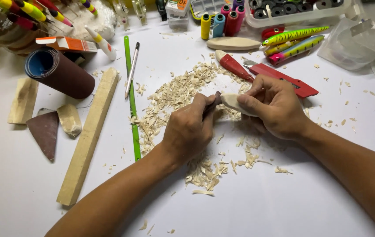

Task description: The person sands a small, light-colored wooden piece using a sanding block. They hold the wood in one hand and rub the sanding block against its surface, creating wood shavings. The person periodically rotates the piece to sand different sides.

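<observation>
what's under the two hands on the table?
Under the left hand and right hand lies a spread of pale wood shavings on the white table. The hands cover the middle of the pile; whatever lies there is hidden.

Two hands work in the middle of the frame, the left hand [189, 131] and the right hand [275, 107]. Between them is one small carved wood piece [233, 103].

At the top are four thread spools [222, 24]: one yellow, one blue, one red and one pink. To the upper right lie two painted fishing lures [295, 41], one above the other. One plain wooden lure blank [233, 43] lies just left of them. One red utility knife [284, 80] sits right of the middle.

On the left lies one long wooden stick [88, 136] and one roll of sandpaper [58, 72]. One green ruler [131, 96] and one pen [132, 70] lie near the stick. One big heap of wood shavings [174, 94] lies around the hands.
</observation>
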